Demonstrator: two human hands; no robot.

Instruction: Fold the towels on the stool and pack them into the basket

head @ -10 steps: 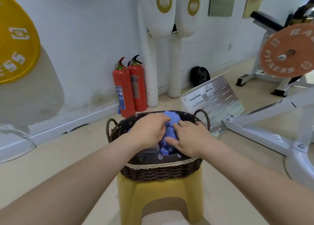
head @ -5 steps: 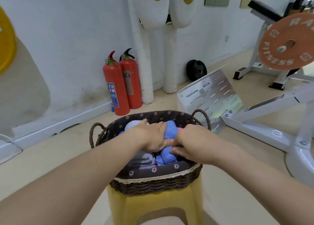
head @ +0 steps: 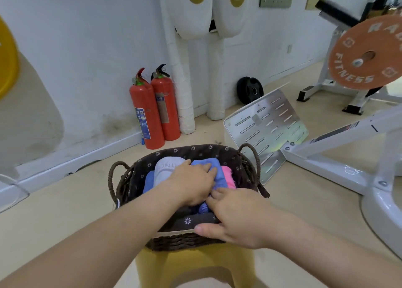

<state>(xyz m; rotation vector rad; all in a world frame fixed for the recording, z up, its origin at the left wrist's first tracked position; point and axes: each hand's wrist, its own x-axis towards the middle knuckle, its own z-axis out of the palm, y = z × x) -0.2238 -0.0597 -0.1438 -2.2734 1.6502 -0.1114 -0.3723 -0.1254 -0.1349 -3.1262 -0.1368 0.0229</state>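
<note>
A dark wicker basket (head: 185,242) with a brown flowered lining stands on a yellow stool (head: 195,266). Inside it lie folded towels side by side: a grey one (head: 166,170), a blue one (head: 149,182) at the left, a periwinkle one (head: 218,174) in the middle and a pink one (head: 228,177) at the right. My left hand (head: 193,184) lies flat on the periwinkle towel, fingers pressing it down. My right hand (head: 235,216) rests at the basket's near rim, its fingers touching the towel's near end and its thumb along the rim.
Two red fire extinguishers (head: 153,109) stand against the white wall behind the basket. A slotted metal footplate (head: 265,126) and a white machine frame (head: 348,148) lie to the right. An orange weight plate (head: 365,54) hangs at the upper right.
My right hand has drawn back from the towel toward the basket's near rim. My left hand has flattened on the periwinkle towel. The grey and pink towels now show.
</note>
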